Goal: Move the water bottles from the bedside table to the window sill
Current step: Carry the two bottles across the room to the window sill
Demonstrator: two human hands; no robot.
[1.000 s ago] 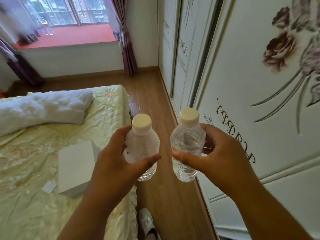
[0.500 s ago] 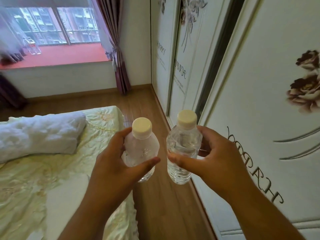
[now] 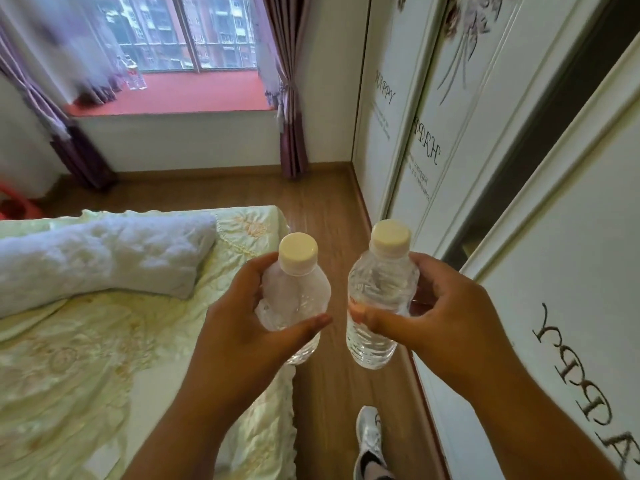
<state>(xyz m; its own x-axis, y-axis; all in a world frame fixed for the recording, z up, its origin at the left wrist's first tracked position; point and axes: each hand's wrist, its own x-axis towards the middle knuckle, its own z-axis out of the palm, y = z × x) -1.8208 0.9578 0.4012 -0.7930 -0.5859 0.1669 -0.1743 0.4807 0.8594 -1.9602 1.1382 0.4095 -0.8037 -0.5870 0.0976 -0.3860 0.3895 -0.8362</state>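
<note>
Ahead of both hands, well beyond them, I see the red window sill (image 3: 194, 95) under the window, and a couple of clear bottles (image 3: 133, 76) already stand on it near the left curtain, blurred but upright; I take them for earlier deliveries, though I cannot confirm it. To the left of my left hand lies the bed (image 3: 86, 341) with its pale green cover and a rolled white quilt (image 3: 100, 258); to the right of my right hand runs the white wardrobe (image 3: 540, 237) with its printed lettering, so the strip of wooden floor (image 3: 325, 195) between them is the only lane to the sill. That, I judge, is why both bottles are carried close together in front of the body, upright with caps up: it keeps them inside the narrow lane. My left hand (image 3: 249, 327) grips the left bottle (image 3: 294, 299) round its middle, thumb across the front and fingers curled behind. My right hand (image 3: 436, 317) grips the right bottle (image 3: 379, 299) the same way, thumb pressed on its front, the base hanging free below. The two bottles sit just beside each other, not touching. Both forearms reach forward, elbows bent. A shoe (image 3: 370, 441) shows below the right hand. The bedside table is out of view.
</note>
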